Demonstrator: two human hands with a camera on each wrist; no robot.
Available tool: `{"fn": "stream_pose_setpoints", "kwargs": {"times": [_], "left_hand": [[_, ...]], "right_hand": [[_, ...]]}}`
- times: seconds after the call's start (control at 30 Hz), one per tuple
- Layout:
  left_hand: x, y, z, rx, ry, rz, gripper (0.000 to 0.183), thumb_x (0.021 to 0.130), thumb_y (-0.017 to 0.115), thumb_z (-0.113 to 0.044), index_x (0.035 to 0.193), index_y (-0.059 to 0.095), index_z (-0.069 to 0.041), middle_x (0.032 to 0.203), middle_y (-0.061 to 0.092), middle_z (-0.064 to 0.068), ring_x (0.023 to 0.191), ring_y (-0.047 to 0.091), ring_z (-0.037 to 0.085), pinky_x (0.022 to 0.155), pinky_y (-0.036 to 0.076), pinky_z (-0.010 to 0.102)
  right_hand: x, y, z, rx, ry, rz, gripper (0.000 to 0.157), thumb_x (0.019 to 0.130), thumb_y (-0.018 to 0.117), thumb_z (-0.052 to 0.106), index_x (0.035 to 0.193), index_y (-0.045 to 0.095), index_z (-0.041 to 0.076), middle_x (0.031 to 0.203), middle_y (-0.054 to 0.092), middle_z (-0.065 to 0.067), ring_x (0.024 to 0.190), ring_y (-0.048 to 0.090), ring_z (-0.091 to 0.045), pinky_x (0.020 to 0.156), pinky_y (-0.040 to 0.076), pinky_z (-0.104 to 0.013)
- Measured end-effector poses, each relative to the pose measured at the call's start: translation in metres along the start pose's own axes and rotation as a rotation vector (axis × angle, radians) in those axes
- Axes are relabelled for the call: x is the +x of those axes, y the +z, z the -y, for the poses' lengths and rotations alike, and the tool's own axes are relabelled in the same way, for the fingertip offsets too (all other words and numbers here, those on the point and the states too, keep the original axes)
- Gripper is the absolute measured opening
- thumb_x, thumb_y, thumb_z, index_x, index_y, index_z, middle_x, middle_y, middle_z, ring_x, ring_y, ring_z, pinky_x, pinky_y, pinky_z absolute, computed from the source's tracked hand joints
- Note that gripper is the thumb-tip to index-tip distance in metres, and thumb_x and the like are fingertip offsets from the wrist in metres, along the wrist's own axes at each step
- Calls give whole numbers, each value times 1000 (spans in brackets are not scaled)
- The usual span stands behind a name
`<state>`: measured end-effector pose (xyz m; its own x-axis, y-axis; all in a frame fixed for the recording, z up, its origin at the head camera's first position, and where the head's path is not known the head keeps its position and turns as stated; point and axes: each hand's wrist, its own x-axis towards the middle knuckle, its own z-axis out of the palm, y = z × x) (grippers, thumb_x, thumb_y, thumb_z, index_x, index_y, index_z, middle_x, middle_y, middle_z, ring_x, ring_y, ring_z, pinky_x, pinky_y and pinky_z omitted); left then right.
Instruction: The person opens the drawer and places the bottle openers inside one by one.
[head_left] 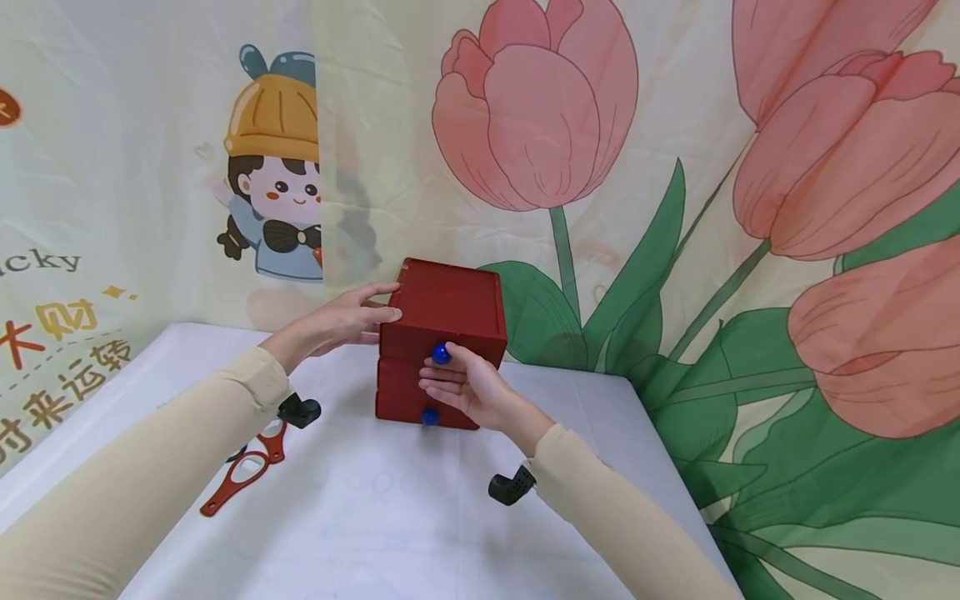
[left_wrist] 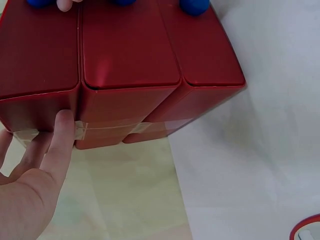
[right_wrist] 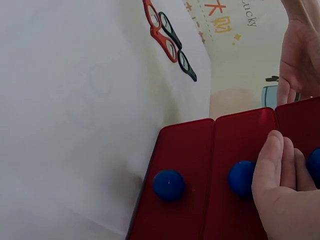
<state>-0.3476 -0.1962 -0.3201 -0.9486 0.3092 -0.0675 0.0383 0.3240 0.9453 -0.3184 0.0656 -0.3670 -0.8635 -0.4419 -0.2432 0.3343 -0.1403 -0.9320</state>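
A stack of red drawers point(head_left: 442, 300) stands on the table, with blue ball knobs on its front. Three knobs show in the left wrist view, the middle one point(right_wrist: 242, 178) seen clearly from the right wrist. My left hand point(head_left: 341, 321) rests its fingers, mostly straight, against the left side of the top drawer point(left_wrist: 40, 112). At the front, my right hand point(head_left: 472, 387) holds its thumb right at the top knob point(head_left: 440, 354), its other fingers extended below that knob. The bottom knob point(head_left: 430, 416) is untouched.
Red and black ringed, handled pieces like magnifying glasses point(head_left: 243, 473) lie on the white table point(head_left: 390, 517), left of the drawers. Clear tape point(left_wrist: 112, 127) runs along the drawers' side. A printed curtain point(head_left: 405, 150) hangs close behind.
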Motion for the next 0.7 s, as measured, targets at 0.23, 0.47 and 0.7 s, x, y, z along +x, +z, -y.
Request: {"fn": "stream_pose_setpoints", "kwargs": {"times": [0.23, 0.47, 0.7], "left_hand": [[-1, -1, 1, -8, 0, -2, 80, 108, 62, -31, 172, 14, -19, 167, 31, 26, 150, 42, 47, 119, 42, 59], [1, 0, 2, -11, -8, -3, 81, 108, 63, -32, 172, 14, -21, 167, 31, 26, 150, 41, 48, 119, 41, 59], [0, -1, 2, -11, 0, 0, 82, 108, 63, -33, 172, 13, -21, 167, 31, 26, 149, 41, 50, 119, 42, 58]], "right_hand": [[-7, -10, 2, -86, 5, 2, 60, 111, 52, 43, 147, 54, -5, 145, 62, -24, 132, 65, -38, 111, 52, -41], [-21, -31, 6, -156, -18, -4, 59, 113, 47, 40, 152, 52, -4, 150, 58, -26, 135, 62, -40, 112, 51, -41], [-35, -59, 13, -221, -20, -36, 60, 113, 46, 41, 151, 51, -5, 150, 57, -27, 134, 62, -40, 112, 51, -40]]}}
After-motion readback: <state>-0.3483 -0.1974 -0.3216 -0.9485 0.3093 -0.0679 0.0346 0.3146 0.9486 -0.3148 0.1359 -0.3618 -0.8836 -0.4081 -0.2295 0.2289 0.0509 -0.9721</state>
